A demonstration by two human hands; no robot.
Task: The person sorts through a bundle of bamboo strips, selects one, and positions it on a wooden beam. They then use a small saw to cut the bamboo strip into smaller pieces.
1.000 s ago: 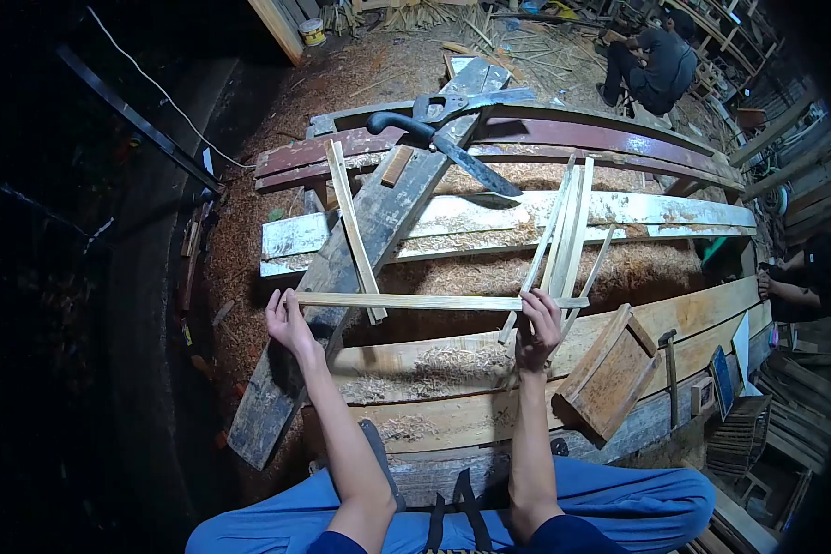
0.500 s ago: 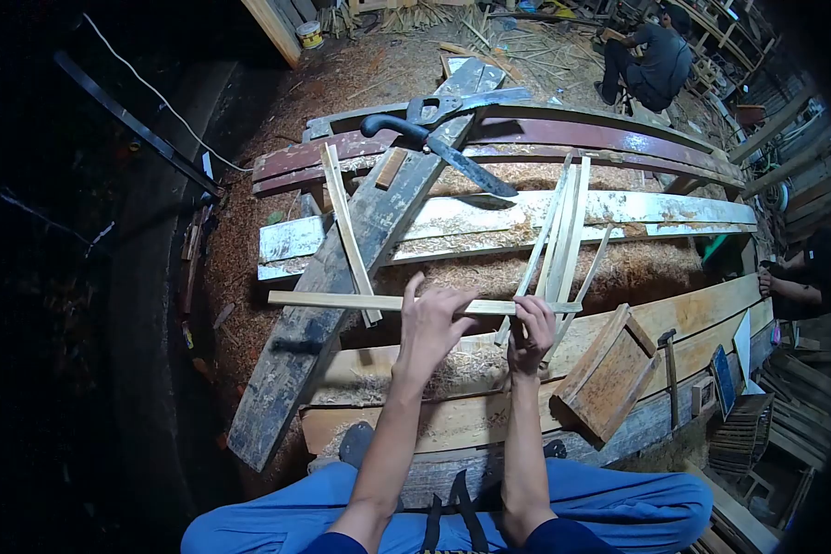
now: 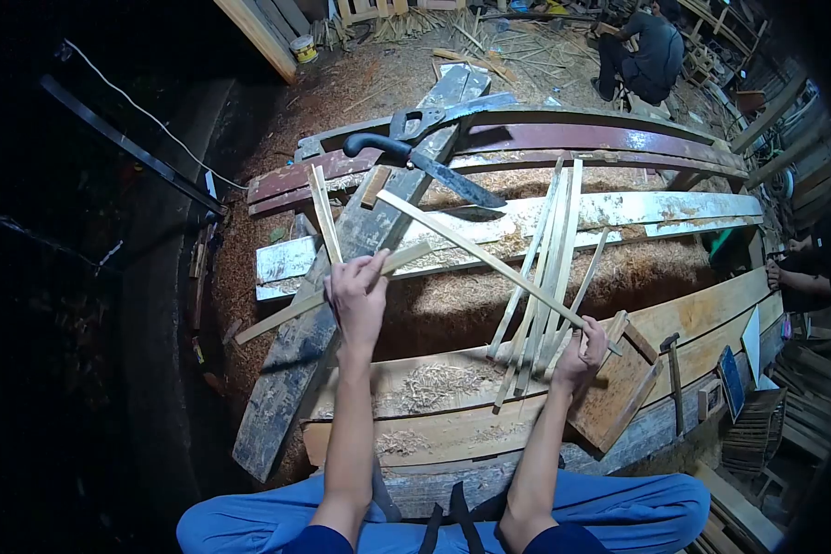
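Note:
My left hand (image 3: pixel 355 294) is closed on a thin wooden strip (image 3: pixel 282 318), which slants across the weathered dark plank (image 3: pixel 282 392). In my right hand (image 3: pixel 582 355) is the lower end of another wooden strip (image 3: pixel 475 252), its far end reaching up and left over that plank. Several loose strips (image 3: pixel 549 249) lie side by side beneath it, across the white-painted board (image 3: pixel 683 208). Just beyond my left hand, more strips (image 3: pixel 324 217) lean by the plank. A machete (image 3: pixel 434 170) with a black handle and a handsaw (image 3: pixel 448 114) rest farther up the plank.
A shallow wooden box (image 3: pixel 617 392) and a hammer (image 3: pixel 674 383) lie on the light boards (image 3: pixel 711 314) at right. A red-brown board (image 3: pixel 591 138) crosses behind. Another person (image 3: pixel 651 55) sits at the back; someone's arm (image 3: pixel 803 277) shows at the right edge.
My hands were close together on a level strip; now they are apart, each with a strip. The left hand moved left, the right hand right and down. The view shifted slightly.

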